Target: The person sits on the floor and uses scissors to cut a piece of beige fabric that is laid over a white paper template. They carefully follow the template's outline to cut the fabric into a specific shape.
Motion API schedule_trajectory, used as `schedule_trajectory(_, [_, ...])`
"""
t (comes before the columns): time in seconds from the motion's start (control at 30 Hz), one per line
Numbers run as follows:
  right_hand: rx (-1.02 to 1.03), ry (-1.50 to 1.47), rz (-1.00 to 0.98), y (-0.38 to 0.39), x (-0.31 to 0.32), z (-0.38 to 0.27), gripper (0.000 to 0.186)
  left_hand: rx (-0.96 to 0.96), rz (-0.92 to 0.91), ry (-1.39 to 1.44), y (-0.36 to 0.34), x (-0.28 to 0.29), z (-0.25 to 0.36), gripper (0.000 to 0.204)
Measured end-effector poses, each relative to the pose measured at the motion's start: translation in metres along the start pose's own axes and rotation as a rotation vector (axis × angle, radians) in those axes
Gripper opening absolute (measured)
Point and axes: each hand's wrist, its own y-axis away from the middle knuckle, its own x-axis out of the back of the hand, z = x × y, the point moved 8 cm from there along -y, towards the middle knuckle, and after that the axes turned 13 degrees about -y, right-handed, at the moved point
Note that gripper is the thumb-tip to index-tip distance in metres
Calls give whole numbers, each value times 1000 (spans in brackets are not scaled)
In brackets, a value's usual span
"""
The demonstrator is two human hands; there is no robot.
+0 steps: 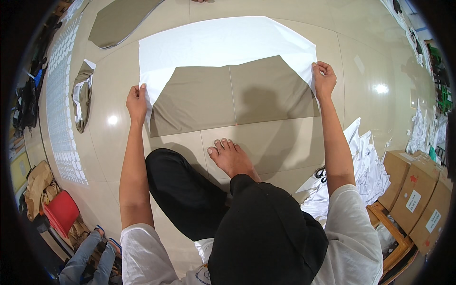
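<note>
A wide white cloth sheet lies on the tiled floor in front of me. Over its near part is a khaki fabric piece with a thin pale line down its middle. My left hand pinches the left edge of the white sheet between thumb and fingers. On the opposite side, my right hand grips the sheet's right edge the same way. Shadow covers part of the khaki fabric, and my bare foot rests just short of its near edge.
Another khaki piece lies at the far left, with a folded khaki-and-white bundle nearer. A white circle-patterned sheet runs along the left. To the right are white scraps, black-handled scissors and cardboard boxes.
</note>
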Motion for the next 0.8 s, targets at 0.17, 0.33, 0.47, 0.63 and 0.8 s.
schedule_trajectory(0.17, [-22,102,-35,-2,-15,-16,51,14,12,9,0,4,-8,36])
schedule_trajectory(0.33, [-12,-52,-85,-27,-15,1,53,-1,-7,-7,0,-5,0,36])
schedule_trajectory(0.47, [-57,-241,-72,-22,-23,4,50,15,-12,-14,2,0,-6,37])
schedule_trajectory(0.63, [-64,-362,-1,-20,-24,9,48,-30,78,-31,2,1,-5,34])
schedule_trajectory(0.8, [-27,-328,63,-17,-25,8,47,-29,72,-14,3,-2,-6,34])
